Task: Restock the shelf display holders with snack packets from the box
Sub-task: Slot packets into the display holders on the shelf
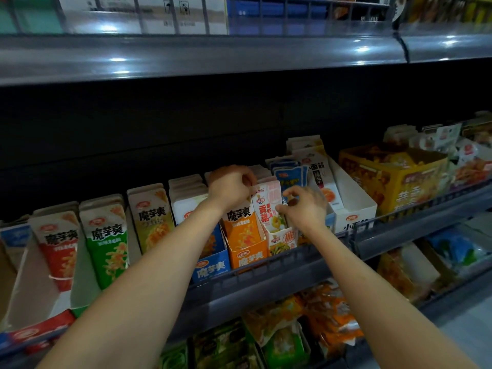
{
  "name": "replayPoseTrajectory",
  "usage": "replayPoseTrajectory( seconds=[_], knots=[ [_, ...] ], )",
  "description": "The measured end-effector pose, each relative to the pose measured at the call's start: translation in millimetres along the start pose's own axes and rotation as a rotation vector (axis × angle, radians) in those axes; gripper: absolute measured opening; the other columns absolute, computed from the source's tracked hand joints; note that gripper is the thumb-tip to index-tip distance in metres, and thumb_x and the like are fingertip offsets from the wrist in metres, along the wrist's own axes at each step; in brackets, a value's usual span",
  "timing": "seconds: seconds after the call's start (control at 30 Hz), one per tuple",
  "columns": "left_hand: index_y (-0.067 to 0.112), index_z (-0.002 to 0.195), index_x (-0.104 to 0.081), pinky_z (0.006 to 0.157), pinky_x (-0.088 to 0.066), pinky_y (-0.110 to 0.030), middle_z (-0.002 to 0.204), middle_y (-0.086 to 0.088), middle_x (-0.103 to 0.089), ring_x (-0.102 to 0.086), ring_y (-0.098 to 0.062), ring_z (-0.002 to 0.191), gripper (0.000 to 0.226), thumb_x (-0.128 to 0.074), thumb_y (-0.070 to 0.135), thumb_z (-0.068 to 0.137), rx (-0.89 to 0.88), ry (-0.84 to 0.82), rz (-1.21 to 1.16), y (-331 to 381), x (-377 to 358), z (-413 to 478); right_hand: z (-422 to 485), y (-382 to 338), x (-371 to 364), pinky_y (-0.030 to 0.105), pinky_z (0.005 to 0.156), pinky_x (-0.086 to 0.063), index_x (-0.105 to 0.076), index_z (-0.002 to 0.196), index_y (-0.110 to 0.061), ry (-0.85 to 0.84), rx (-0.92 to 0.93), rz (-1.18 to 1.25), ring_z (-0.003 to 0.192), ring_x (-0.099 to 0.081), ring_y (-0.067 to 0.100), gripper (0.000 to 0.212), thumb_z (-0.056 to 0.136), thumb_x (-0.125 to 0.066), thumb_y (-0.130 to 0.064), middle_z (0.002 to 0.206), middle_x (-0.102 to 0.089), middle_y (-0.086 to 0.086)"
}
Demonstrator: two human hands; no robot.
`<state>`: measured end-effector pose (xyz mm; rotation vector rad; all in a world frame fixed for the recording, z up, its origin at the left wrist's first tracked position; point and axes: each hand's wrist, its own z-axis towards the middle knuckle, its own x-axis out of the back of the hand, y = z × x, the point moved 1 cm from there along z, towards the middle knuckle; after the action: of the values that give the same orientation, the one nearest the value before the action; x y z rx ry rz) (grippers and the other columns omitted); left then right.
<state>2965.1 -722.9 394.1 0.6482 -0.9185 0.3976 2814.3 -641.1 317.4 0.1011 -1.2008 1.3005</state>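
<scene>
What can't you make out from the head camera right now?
- Left hand: its back faces the camera, so whether its fingers pinch the pink-and-white packet is hidden.
- Right hand: curled beside that packet, grip unclear; it also covers the lower part of the blue packets.
- Supply box: outside the head view's frame.
- Top-shelf cartons: blurred in the head view, labels unreadable.

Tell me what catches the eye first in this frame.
Both hands meet mid-shelf: the left hand grips the top of the pink-and-white packets in their holder, the right hand at their side. Left of them runs a bright row of red packets, green packets and orange packets; a yellow box stands to the right.
</scene>
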Motion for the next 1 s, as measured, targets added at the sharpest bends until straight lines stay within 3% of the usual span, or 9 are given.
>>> replayPoseTrajectory(
  seconds=[0.23, 0.33, 0.4, 0.5, 0.6, 0.73, 0.9, 1.0],
  knots=[
    [0.025, 0.106, -0.065, 0.085, -0.048, -0.034, 0.109, 0.000, -0.062, -0.055, -0.021, 0.103, 0.035, -0.077, 0.033, 0.074, -0.039, 0.076, 0.080, -2.4, -6.4, -2.6, -6.0, 1.9, 0.3, 0.040, 0.094, -0.039, -0.064, 0.109, -0.023, 0.062, 0.021, 0.045, 0.110, -0.053, 0.023, 0.044, 0.074, -0.074, -0.047, 0.113, -0.062, 0.002],
    [0.027, 0.107, -0.065, 0.085, -0.047, -0.033, 0.110, 0.002, -0.059, -0.053, -0.018, 0.104, 0.031, -0.073, 0.035, 0.078, -0.017, 0.118, 0.031, -2.3, 1.1, -8.9, -21.2, 1.1, 12.1, 0.047, 0.089, -0.043, -0.069, 0.101, -0.019, 0.155, 0.018, 0.193, 0.104, -0.056, 0.026, 0.037, 0.072, -0.077, -0.041, 0.103, -0.065, 0.003],
    [0.027, 0.104, -0.066, 0.083, -0.046, -0.030, 0.105, 0.006, -0.060, -0.055, -0.013, 0.100, 0.026, -0.071, 0.035, 0.080, 0.008, 0.138, -0.029, 1.0, 9.7, -21.7, -40.5, -0.3, 22.5, 0.049, 0.090, -0.043, -0.068, 0.101, -0.020, 0.148, 0.023, 0.258, 0.103, -0.055, 0.024, 0.033, 0.075, -0.074, -0.041, 0.103, -0.064, 0.001],
    [0.026, 0.101, -0.068, 0.080, -0.041, -0.028, 0.107, 0.003, -0.062, -0.055, -0.018, 0.104, 0.021, -0.070, 0.034, 0.082, 0.002, 0.167, -0.052, 4.3, 19.5, -58.2, -81.1, -1.6, 34.1, 0.045, 0.086, -0.047, -0.066, 0.099, -0.023, 0.110, 0.080, 0.348, 0.095, -0.057, 0.018, 0.028, 0.079, -0.071, -0.041, 0.098, -0.062, -0.006],
    [0.020, 0.094, -0.069, 0.075, -0.040, -0.027, 0.098, 0.003, -0.062, -0.055, -0.015, 0.094, 0.013, -0.068, 0.028, 0.084, -0.034, 0.178, -0.113, 1.8, 25.9, -113.4, -132.1, -5.8, 37.6, 0.037, 0.081, -0.052, -0.066, 0.088, -0.024, -0.069, 0.043, 0.499, 0.085, -0.062, 0.012, 0.015, 0.081, -0.070, -0.037, 0.088, -0.066, -0.007],
    [0.023, 0.085, -0.066, 0.068, -0.040, -0.011, 0.083, 0.008, -0.061, -0.056, -0.004, 0.075, 0.006, -0.069, 0.019, 0.082, -0.017, 0.095, -0.320, -11.0, 26.0, -212.5, -209.7, -10.1, 16.6, 0.032, 0.072, -0.051, -0.063, 0.076, -0.030, -0.459, -0.026, 0.498, 0.069, -0.061, 0.009, 0.012, 0.080, -0.074, -0.031, 0.073, -0.067, -0.006],
    [0.020, 0.087, -0.070, 0.072, -0.046, -0.023, 0.084, 0.008, -0.063, -0.061, -0.009, 0.078, 0.005, -0.070, 0.016, 0.083, 0.187, -0.123, -0.280, -48.8, -9.6, -345.0, -318.9, -2.2, -17.0, 0.024, 0.078, -0.049, -0.067, 0.096, -0.015, -0.855, -0.054, 0.331, 0.079, -0.059, 0.008, 0.019, 0.084, -0.071, -0.028, 0.082, -0.063, -0.006],
    [0.016, 0.096, -0.070, 0.070, -0.037, -0.008, 0.088, 0.007, -0.060, -0.059, -0.008, 0.085, 0.009, -0.066, 0.017, 0.087, 0.310, -0.270, -0.242, -71.1, -31.5, -414.0, -373.0, 14.9, -37.8, 0.022, 0.079, -0.047, -0.067, 0.104, -0.015, -0.975, -0.130, 0.227, 0.088, -0.059, 0.007, 0.026, 0.086, -0.068, -0.033, 0.094, -0.066, -0.003]
  ],
)
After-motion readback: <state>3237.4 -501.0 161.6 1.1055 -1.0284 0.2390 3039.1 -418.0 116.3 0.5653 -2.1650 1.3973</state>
